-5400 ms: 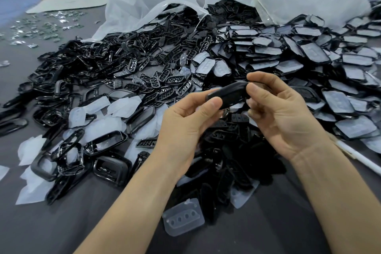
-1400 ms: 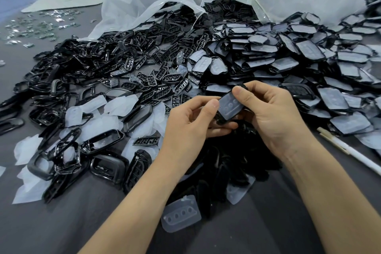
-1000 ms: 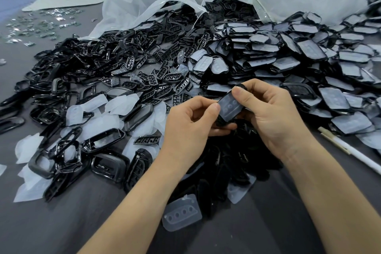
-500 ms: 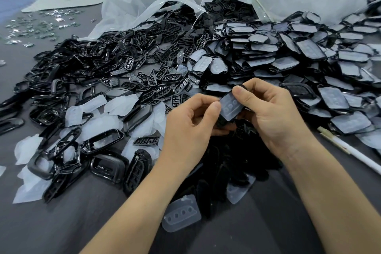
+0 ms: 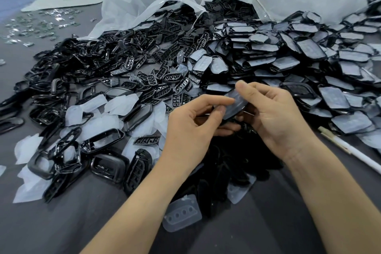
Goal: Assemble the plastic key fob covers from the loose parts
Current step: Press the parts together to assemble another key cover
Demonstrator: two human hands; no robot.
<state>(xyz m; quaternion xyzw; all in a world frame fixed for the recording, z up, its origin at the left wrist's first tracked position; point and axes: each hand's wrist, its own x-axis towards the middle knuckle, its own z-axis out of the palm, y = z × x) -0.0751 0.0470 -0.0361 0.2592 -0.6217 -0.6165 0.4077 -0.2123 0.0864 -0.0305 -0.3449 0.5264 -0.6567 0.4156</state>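
centrally, a key fob cover [image 5: 234, 105] is pinched by the left hand [image 5: 191, 128] and gripped by the right hand [image 5: 276, 115], above the loose parts [image 5: 165, 64].

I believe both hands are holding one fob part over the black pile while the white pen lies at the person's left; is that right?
Not quite: the head view shows the white pen on the person's right. The left hand and right hand do hold the fob part over the black pile.

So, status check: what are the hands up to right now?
Both busy: left hand and right hand pinch one key fob cover, clear face up. Held over the loose parts pile. Nothing blocking.
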